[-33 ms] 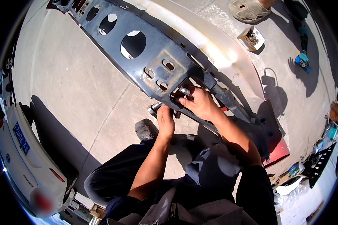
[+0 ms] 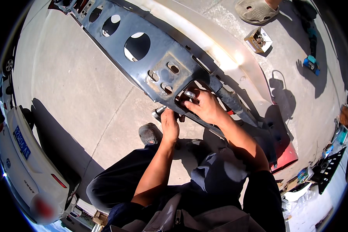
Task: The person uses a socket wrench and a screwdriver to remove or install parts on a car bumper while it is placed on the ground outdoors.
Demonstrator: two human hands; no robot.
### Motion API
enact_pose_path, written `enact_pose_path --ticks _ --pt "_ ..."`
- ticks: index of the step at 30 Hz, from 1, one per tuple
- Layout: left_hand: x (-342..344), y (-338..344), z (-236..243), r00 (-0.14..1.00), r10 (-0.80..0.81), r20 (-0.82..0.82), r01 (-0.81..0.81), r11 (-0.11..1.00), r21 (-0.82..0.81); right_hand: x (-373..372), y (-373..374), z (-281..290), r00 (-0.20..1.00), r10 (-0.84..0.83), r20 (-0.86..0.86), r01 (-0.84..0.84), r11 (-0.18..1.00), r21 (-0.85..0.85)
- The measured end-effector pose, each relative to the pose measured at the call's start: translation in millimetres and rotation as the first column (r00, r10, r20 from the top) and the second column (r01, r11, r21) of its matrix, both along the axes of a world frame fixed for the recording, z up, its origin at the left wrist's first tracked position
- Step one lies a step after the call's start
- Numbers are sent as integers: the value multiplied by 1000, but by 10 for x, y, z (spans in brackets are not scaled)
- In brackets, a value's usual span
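A long dark grey metal bumper beam [image 2: 116, 50] with large round holes and smaller slots stretches away from me to the far left. At its near end my right hand [image 2: 205, 106] reaches into a squarish opening, its fingers closed around a chrome wrench [image 2: 189, 94] whose rounded end shows. Just below the beam's near edge, my left hand [image 2: 169, 123] is closed on a shiny metal socket wrench [image 2: 158, 112], which sticks out to the left of the fingers. Both hands hide how the tools meet the beam.
Beyond the beam lies a pale bumper cover [image 2: 236, 63]. A small open box [image 2: 259, 40] of metal fasteners and a blue cordless tool [image 2: 311, 63] are at the far right, near another person's clog [image 2: 256, 11]. A white car [image 2: 34, 150] stands at left.
My left hand and the socket wrench have shifted very slightly left. My right hand and the beam look the same.
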State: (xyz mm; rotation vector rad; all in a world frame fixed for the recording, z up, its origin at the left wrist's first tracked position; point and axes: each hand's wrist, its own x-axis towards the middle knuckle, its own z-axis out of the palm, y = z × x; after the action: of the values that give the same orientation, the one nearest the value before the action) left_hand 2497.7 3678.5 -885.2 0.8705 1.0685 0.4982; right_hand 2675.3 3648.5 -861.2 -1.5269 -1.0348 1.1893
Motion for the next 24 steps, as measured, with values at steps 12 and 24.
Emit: enact_pose_path --ticks 12,24 --pt "159 -36 119 995 95 24 -98 983 155 23 -2 109 1000 -4 -18 2 995 -103" --pt "-72 -17 -116 1000 16 -5 -16 999 29 11 33 241 998 53 -13 -55 984 -170"
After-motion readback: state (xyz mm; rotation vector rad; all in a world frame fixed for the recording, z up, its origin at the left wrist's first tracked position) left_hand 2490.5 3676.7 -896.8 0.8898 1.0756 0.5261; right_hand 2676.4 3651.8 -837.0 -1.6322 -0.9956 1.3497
